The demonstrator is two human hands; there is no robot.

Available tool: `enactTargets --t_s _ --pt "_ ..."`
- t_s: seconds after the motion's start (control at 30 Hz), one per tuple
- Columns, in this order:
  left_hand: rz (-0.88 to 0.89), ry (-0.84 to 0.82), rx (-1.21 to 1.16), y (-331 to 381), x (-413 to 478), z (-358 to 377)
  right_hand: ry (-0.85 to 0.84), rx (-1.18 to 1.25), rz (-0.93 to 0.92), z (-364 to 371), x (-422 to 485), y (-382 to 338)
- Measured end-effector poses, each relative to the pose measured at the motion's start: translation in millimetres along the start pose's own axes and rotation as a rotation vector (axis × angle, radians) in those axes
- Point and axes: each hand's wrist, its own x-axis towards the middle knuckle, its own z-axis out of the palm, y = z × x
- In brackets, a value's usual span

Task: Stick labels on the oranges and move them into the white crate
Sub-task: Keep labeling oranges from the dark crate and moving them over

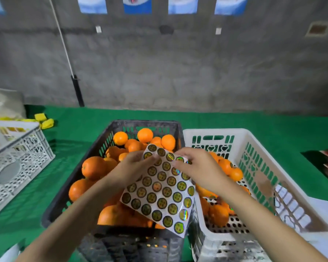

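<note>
My left hand [134,163] grips the sticker sheet [159,195], my right hand [197,169] pinches one label [180,159] — peeled too fast, it could tear or curl.

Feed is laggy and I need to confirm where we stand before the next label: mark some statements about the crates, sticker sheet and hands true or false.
1. The left hand holds the white sheet of round gold stickers. True.
2. The white slotted plastic crate is empty. False: several oranges already lie in it.
3. The black plastic crate stands left of the white crate. True.
4. The right hand grips an orange. False: its fingers pinch at the sheet's upper edge.
5. The tablecloth is red. False: it is green.
</note>
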Motion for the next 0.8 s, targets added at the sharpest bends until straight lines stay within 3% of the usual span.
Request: enactTargets --t_s 0.13,0.23,0.33,0.5,0.63,0.73,0.8 --pt "-0.028 0.015 -0.146 -3 34 -23 0.1 0.033 0.052 7 40 9" --pt "-0.034 0.061 -0.175 -11 56 -37 0.178 -0.097 0.048 15 66 13" --pt "0.015 0.087 -0.191 -18 78 -47 0.327 -0.361 0.05 25 91 11" --pt "0.2 0.27 -0.035 -30 109 -42 0.479 -0.454 -0.057 48 124 11" --pt "0.221 0.138 -0.159 -34 120 -35 0.391 -0.295 -0.161 67 139 17" --pt "0.215 0.063 -0.29 -40 122 -34 0.528 -0.289 -0.259 86 137 26" --pt "0.294 0.104 -0.215 -44 121 -35 0.561 -0.346 -0.316 94 134 31"
